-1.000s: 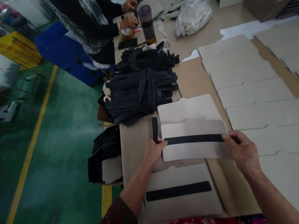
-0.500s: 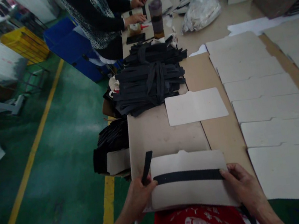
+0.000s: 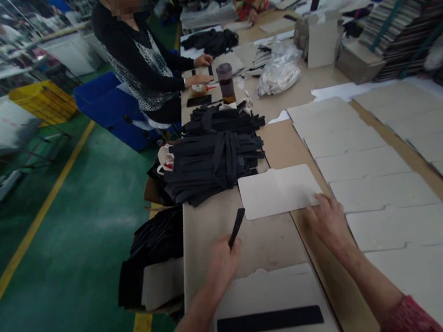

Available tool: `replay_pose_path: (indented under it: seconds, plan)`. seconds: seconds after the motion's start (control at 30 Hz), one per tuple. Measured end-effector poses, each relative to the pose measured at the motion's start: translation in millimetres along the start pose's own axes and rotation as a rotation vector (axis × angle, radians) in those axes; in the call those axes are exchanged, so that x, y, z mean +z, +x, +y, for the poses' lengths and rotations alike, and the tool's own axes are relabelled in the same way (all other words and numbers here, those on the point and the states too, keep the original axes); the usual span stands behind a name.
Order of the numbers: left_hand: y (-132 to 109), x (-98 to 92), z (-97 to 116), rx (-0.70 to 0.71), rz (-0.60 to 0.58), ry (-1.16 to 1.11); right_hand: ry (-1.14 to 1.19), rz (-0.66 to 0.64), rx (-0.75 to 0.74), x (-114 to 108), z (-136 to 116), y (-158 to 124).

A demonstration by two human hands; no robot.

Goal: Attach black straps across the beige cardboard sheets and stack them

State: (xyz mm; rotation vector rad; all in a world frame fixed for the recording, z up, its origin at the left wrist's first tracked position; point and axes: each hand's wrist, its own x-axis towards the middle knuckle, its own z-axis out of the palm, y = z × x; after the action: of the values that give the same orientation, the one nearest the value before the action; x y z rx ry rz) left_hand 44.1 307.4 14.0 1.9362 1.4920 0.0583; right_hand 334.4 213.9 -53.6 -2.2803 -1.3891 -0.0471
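Note:
My left hand (image 3: 223, 259) is closed round a black strip (image 3: 237, 225) that sticks up from the fist. Ahead of it lies a blank off-white cardboard panel (image 3: 276, 191) with a small tab on its far edge. The curled fingers of my right hand (image 3: 328, 222) grip this panel's near right corner. Close to my body, another panel (image 3: 263, 292) rests on the table with a black strip (image 3: 269, 321) across it. Past my left hand, bundles of black strips (image 3: 214, 161) are heaped on the table.
Overlapping cardboard panels (image 3: 373, 194) cover the right side. Beyond stand a dark drink cup (image 3: 226, 83), a clear plastic bag (image 3: 279, 68) and tall stacks of board (image 3: 401, 5). A box of black material (image 3: 151, 280) sits below the left edge. A co-worker (image 3: 140, 60) works farther along.
The panel with the strip has gone from both hands down onto the table. My right hand has moved forward to the blank panel; my left keeps its strip. The view has tilted up.

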Motion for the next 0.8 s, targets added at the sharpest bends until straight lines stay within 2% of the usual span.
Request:
replay_pose_path:
  seconds: [0.07,0.13,0.23,0.3,0.4,0.5,0.6,0.7,0.8]
  plan:
    - [29,16.9,21,0.056,0.012,0.026,-0.122,-0.009,0.000,14,12,24]
    - [49,32.5,35,0.083,0.018,0.051,-0.172,-0.034,0.000,22,20,35]
    - [62,47.8,42,0.098,-0.001,0.097,-0.179,-0.058,-0.005,24,24,35]
    - [57,50.9,37,0.111,-0.027,0.122,-0.179,-0.074,-0.012,20,25,25]
    - [33,43.8,23,0.139,-0.091,0.155,-0.170,-0.098,-0.033,10,25,-5]
    - [2,24.7,11,0.140,-0.157,0.157,-0.115,-0.092,-0.080,-2,20,-44]
    - [-19,4.1,10,0.007,-0.290,-0.003,0.075,-0.051,-0.070,-17,5,-72]
    - [-28,-5.4,19,-0.122,-0.498,-0.329,0.407,-0.089,0.051,-34,-24,-75]
    - [-31,-2.4,31,-0.142,-0.599,-0.520,0.698,-0.203,0.227,-48,-62,-59]
